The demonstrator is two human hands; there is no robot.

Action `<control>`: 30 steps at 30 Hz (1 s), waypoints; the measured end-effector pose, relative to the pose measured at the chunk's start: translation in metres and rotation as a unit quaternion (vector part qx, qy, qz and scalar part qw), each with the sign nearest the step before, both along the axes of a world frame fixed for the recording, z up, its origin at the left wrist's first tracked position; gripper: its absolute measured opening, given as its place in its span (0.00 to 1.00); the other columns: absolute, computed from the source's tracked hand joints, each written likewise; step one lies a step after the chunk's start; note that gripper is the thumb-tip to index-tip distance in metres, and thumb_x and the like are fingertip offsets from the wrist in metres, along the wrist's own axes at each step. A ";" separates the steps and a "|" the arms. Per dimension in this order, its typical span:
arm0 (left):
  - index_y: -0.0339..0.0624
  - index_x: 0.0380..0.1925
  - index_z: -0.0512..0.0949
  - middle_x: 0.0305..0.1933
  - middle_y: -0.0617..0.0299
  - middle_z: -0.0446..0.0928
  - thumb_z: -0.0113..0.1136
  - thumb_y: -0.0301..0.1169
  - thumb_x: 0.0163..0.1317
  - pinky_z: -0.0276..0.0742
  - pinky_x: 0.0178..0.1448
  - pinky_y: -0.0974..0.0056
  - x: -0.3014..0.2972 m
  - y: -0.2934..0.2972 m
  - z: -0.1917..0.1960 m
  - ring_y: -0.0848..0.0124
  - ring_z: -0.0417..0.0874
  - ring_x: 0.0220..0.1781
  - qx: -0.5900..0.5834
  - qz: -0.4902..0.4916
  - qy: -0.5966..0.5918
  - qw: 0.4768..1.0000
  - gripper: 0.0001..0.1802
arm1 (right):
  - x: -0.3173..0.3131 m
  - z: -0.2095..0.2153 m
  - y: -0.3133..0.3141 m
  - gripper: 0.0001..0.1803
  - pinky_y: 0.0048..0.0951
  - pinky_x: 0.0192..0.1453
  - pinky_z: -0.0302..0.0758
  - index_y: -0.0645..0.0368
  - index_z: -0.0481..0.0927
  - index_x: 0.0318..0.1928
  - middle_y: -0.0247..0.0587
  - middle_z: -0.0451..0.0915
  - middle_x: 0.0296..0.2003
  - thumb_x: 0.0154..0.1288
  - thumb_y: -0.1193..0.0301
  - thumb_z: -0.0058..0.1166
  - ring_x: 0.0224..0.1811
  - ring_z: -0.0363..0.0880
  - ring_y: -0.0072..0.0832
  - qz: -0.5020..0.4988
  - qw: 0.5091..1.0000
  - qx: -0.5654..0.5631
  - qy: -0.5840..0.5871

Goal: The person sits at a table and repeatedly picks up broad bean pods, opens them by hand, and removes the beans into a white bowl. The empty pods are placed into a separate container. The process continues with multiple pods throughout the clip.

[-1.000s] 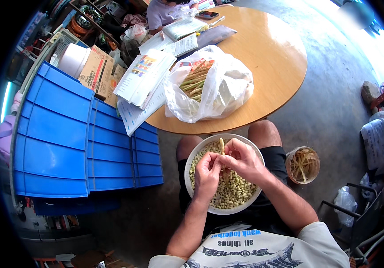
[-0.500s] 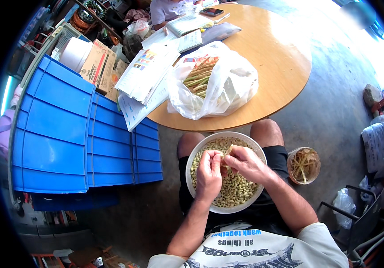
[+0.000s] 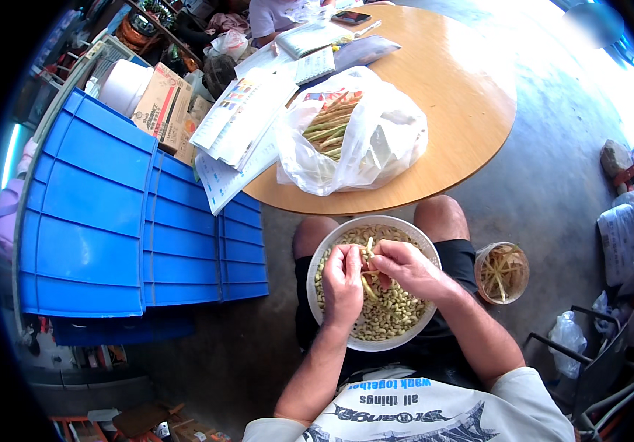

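Note:
A white bowl (image 3: 324, 258) rests on my lap, holding several pale shelled beans (image 3: 398, 313). My left hand (image 3: 343, 283) and my right hand (image 3: 405, 269) meet above it, both pinching a yellowish bean pod (image 3: 368, 259) that is split open between my fingers. On the round wooden table (image 3: 464, 96) in front of my knees lies a clear plastic bag (image 3: 376, 147) with several long green and yellow pods (image 3: 329, 125) inside.
A small round container (image 3: 502, 272) with empty pod husks stands on the concrete floor at my right. Blue plastic crates (image 3: 110, 214) are stacked at my left. Papers (image 3: 247, 118), a notebook and a phone (image 3: 352, 16) lie on the table's far side. Bags sit at the right.
My hands have stayed over the bowl, working the pod; it now shows split open between the fingers. The view shifted slightly.

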State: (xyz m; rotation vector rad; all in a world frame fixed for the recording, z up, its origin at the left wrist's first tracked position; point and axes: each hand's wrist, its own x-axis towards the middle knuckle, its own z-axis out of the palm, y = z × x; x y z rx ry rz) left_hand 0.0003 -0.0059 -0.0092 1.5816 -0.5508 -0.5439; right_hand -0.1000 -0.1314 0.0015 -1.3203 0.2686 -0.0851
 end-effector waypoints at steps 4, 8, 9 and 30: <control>0.40 0.38 0.73 0.30 0.67 0.74 0.48 0.33 0.75 0.71 0.29 0.76 0.005 0.003 -0.009 0.82 0.74 0.28 -0.036 0.014 0.052 0.998 0.09 | 0.000 -0.010 -0.002 0.12 0.20 0.34 0.69 0.61 0.75 0.38 0.30 0.75 0.28 0.76 0.65 0.46 0.28 0.73 0.16 0.008 0.998 0.050 -0.026; 0.42 0.38 0.74 0.30 0.68 0.75 0.48 0.35 0.75 0.69 0.27 0.78 0.001 0.003 0.007 0.83 0.74 0.26 -0.034 0.009 0.181 0.983 0.10 | 0.001 -0.009 -0.005 0.13 0.21 0.36 0.72 0.62 0.75 0.39 0.32 0.76 0.31 0.76 0.64 0.47 0.30 0.74 0.18 -0.029 0.993 0.115 -0.006; 0.42 0.39 0.74 0.30 0.68 0.75 0.48 0.35 0.75 0.69 0.27 0.78 0.001 0.004 0.008 0.83 0.74 0.26 -0.033 0.001 0.187 0.982 0.10 | 0.001 -0.009 -0.005 0.12 0.21 0.35 0.72 0.62 0.75 0.40 0.32 0.76 0.32 0.76 0.65 0.48 0.30 0.74 0.18 -0.033 0.992 0.119 -0.006; 0.39 0.50 0.75 0.38 0.65 0.81 0.50 0.35 0.74 0.76 0.35 0.76 0.000 0.004 0.015 0.80 0.81 0.35 -0.013 -0.072 0.219 0.973 0.13 | 0.004 -0.006 -0.001 0.12 0.22 0.37 0.77 0.61 0.73 0.38 0.34 0.78 0.31 0.72 0.65 0.54 0.34 0.78 0.19 -0.138 0.986 0.096 -0.006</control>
